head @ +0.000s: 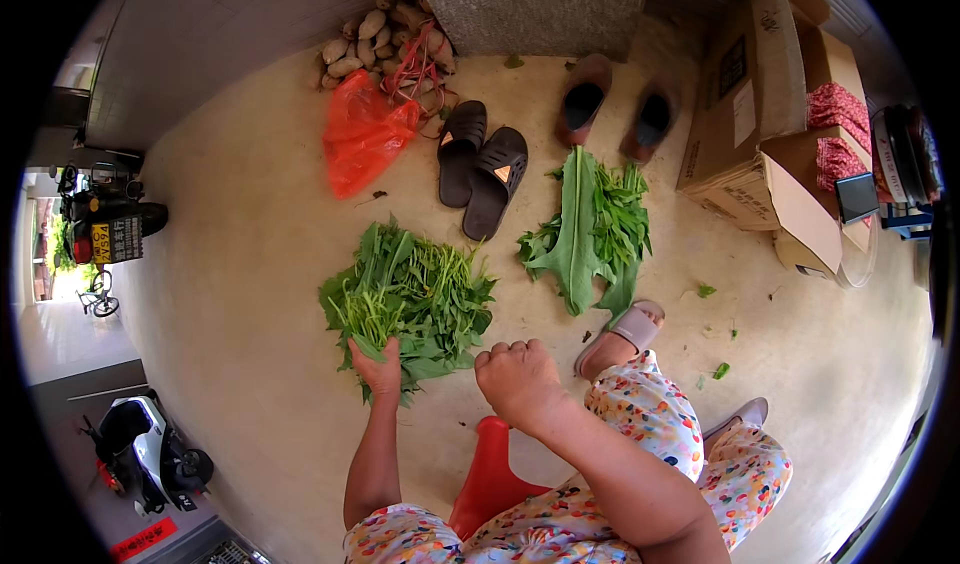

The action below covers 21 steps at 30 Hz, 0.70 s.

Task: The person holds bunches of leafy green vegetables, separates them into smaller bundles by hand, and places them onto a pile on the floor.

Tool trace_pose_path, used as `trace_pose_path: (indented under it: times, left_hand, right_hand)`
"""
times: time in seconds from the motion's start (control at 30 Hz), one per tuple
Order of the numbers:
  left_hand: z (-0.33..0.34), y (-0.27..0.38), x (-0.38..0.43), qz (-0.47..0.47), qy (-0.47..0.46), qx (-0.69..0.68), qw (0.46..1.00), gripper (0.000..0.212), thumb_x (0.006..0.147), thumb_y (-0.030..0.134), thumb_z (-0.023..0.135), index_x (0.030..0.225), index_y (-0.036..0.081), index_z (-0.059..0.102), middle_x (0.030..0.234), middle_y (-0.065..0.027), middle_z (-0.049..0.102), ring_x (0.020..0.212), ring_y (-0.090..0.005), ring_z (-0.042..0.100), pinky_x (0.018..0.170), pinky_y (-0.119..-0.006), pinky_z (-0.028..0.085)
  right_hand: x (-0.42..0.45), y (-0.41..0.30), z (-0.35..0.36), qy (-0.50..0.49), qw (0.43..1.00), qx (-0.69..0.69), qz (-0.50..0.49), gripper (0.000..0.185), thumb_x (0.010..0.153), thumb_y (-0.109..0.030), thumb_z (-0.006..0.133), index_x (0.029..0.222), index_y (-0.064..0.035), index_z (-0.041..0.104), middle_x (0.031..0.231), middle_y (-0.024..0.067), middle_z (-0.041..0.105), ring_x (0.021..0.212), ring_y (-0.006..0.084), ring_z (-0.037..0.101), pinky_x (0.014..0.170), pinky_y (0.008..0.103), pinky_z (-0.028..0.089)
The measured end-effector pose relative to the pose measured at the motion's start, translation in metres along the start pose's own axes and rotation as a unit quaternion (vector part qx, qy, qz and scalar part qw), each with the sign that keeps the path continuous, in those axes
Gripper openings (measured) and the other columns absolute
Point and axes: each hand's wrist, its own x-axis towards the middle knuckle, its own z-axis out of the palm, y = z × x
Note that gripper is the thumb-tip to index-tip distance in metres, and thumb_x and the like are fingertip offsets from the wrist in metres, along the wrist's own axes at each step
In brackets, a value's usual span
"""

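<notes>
My left hand (pixel 377 369) grips a bunch of leafy greens (pixel 369 310) by its lower part, at the left side of a larger heap of cut greens (pixel 446 294) on the floor. The bunch's pale stems point upward and away from me. My right hand (pixel 519 382) is curled into a fist above the floor, right of the heap and apart from it. Nothing shows sticking out of the fist; its palm side is hidden. Farther right lies a second pile of greens (pixel 624 208), with one broad, lobed leaf (pixel 576 245) along its left side.
A red plastic stool (pixel 487 481) is beneath me. Dark slide sandals (pixel 495 181), a red plastic bag (pixel 367 136) and a mound of tubers (pixel 371 28) lie ahead. Shoes (pixel 583 103) and open cardboard boxes (pixel 739 114) stand right. A motorcycle (pixel 105 215) and scooter (pixel 150 451) are far left.
</notes>
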Motion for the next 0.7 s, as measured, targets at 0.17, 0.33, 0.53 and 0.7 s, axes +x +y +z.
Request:
trace_pose_path:
  times: [0.17,0.33,0.53,0.7]
  left_hand:
    - [-0.034,0.055,-0.013,0.0,0.045,-0.027,0.999,0.04,0.065,0.003,0.059,0.102,-0.003,0.043,0.09,-0.0095,0.052,0.08,-0.0193,0.048,0.073,-0.029,0.039]
    - [-0.065,0.115,-0.024,0.021,0.07,-0.048,0.996,0.041,0.065,0.002,0.058,0.102,-0.004,0.043,0.093,-0.0113,0.051,0.082,-0.0205,0.049,0.077,-0.031,0.039]
    - [-0.098,0.153,-0.035,0.138,0.081,-0.028,0.987,0.037,0.065,0.001,0.058,0.099,-0.005,0.045,0.091,-0.0113,0.053,0.082,-0.0218,0.051,0.076,-0.032,0.04]
    - [-0.099,0.202,-0.044,0.156,0.041,-0.125,0.979,0.032,0.065,0.0,0.059,0.095,-0.003,0.048,0.088,-0.0075,0.054,0.079,-0.0189,0.052,0.074,-0.032,0.041]
  right_hand:
    - [-0.002,0.008,-0.009,0.023,0.999,0.026,0.002,0.015,0.07,-0.01,0.054,0.084,-0.0079,0.059,0.079,0.0072,0.06,0.074,0.0212,0.06,0.063,0.0312,0.041]
    - [-0.004,0.026,-0.016,0.067,0.995,0.068,0.03,0.02,0.071,-0.013,0.055,0.089,-0.0047,0.057,0.084,0.0106,0.06,0.078,0.0252,0.06,0.068,0.0352,0.044]
    - [-0.018,0.044,-0.013,0.132,0.986,0.076,0.069,0.014,0.07,-0.009,0.053,0.082,-0.0086,0.06,0.078,0.0083,0.061,0.073,0.0237,0.06,0.061,0.0359,0.044]
    - [-0.021,0.05,-0.032,0.469,0.847,0.224,0.113,0.017,0.072,-0.015,0.056,0.082,-0.0017,0.057,0.077,0.0135,0.06,0.069,0.0279,0.059,0.062,0.0382,0.045]
